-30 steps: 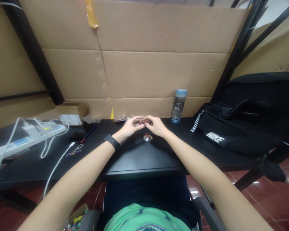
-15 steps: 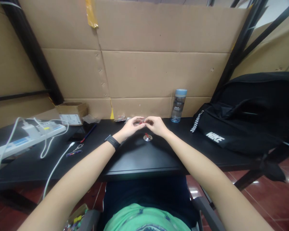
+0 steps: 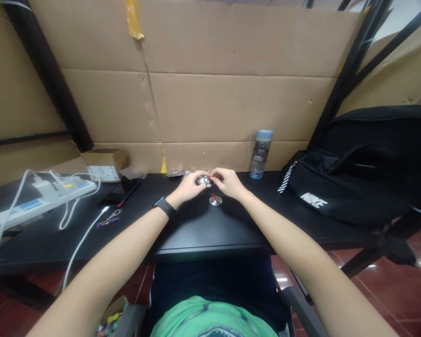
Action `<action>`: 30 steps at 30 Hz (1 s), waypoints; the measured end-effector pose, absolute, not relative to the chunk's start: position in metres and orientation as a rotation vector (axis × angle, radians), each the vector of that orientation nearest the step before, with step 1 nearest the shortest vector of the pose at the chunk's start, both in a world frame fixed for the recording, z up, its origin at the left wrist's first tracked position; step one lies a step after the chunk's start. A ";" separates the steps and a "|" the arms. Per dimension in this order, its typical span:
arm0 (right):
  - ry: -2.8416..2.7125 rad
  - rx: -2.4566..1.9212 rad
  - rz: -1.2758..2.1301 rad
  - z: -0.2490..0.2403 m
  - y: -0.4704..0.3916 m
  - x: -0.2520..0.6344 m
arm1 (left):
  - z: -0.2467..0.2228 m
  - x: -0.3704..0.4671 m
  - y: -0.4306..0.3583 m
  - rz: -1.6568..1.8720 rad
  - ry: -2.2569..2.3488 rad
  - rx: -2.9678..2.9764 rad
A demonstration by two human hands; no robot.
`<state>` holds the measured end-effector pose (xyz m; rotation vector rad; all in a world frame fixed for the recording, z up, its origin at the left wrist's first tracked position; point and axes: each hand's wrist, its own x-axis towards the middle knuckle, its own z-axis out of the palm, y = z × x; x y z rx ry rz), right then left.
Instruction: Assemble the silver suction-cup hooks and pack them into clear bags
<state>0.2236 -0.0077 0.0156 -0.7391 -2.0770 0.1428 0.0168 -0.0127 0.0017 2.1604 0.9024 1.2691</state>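
A small shiny finger cymbal is gripped at its rim by the thumb and fingers of my left hand. My right hand pinches the red cord at that cymbal's middle. Just below the hands, a second finger cymbal lies on the black table, its red cord loop facing up. My fingers hide part of the held cymbal and most of its cord.
Behind the hands lie small plastic packets. To the right stand a water bottle and a black backpack. On the left are a power strip, a cardboard box, a phone and a keychain.
The held cymbal has turned so its shiny face shows between my hands; before, it appeared edge-on. My fingers have shifted slightly. The cymbal on the table has stayed put.
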 end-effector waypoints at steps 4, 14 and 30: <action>-2.111 -0.739 0.152 0.015 -0.008 0.222 | 0.004 0.015 -0.014 1.298 1.026 2.320; -2.184 -0.802 0.206 0.014 -0.001 0.228 | 0.007 0.007 -0.011 1.294 1.295 2.520; -2.701 -0.824 0.648 0.019 0.002 0.246 | 0.005 -0.006 -0.003 0.978 1.031 2.534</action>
